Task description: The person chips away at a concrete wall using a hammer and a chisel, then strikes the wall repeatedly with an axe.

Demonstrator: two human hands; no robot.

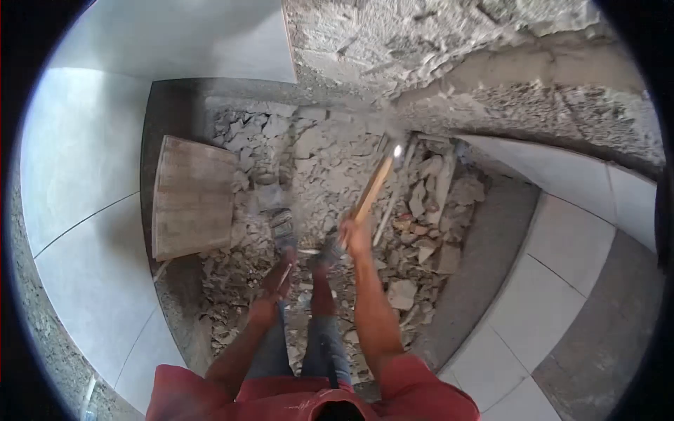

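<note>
My right hand point(356, 235) is wrapped round the wooden handle of a hammer point(373, 186), which points up and away to the right. The hammer's head, near the foot of the rough wall, is blurred with a bright glint on it. Lower and to the left, my left hand point(265, 307) is closed around a thin rod-like tool point(284, 277), whose type I cannot make out. Broken rubble point(326, 165) lies beneath and beyond both hands. My feet stand in the debris between my arms.
A brownish board point(195, 198) leans at the left of the rubble. Pale tiles point(84, 140) line the left side, and more tiles point(562, 235) cover the right. Ahead is a rough, chipped wall point(519, 105). A grey ledge point(491, 238) borders the rubble on the right.
</note>
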